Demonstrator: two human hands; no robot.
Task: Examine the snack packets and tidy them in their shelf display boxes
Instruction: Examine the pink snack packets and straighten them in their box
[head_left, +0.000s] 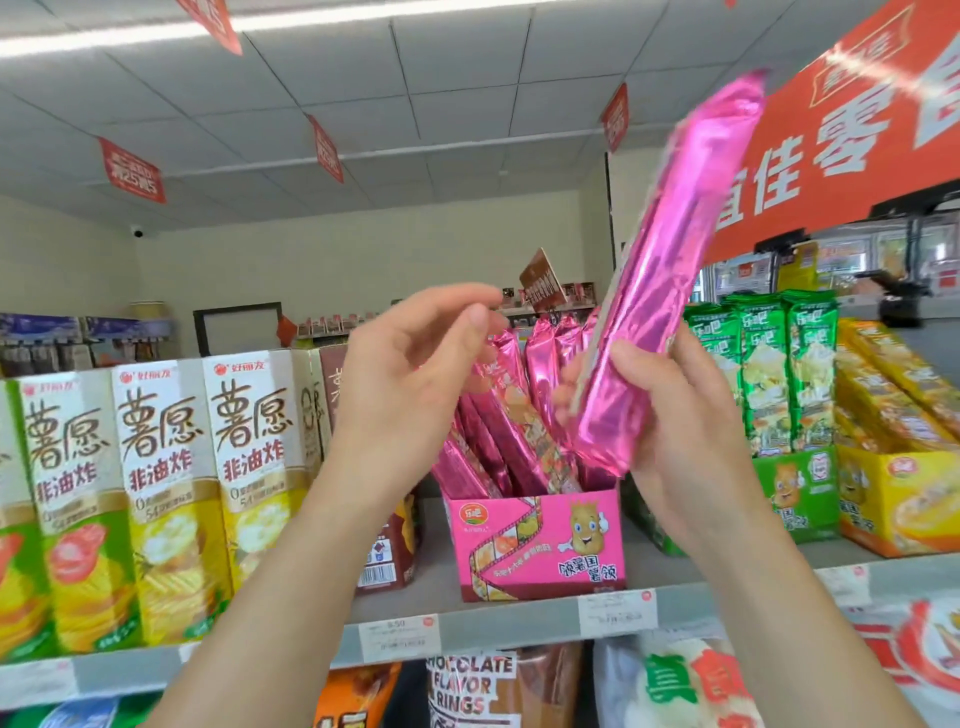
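My right hand (680, 415) grips the lower part of a long shiny pink snack packet (670, 270), held up tilted to the right above the shelf; its top end is blurred. My left hand (410, 374) hovers beside it with fingers loosely curled and nothing in them. Below and between my hands stands the pink display box (540, 545), with several more pink packets (498, 431) leaning inside it. To its right are a green display box (800, 493) with upright green packets (769, 374) and a yellow display box (898, 499) with yellow packets leaning over.
Tall white, green and yellow chip cartons (156, 493) fill the shelf's left side, with a brown carton (389, 551) behind my left forearm. Price tags (400, 636) line the shelf edge. Snack bags (472, 686) sit on the lower shelf. An orange sign (852, 140) hangs at upper right.
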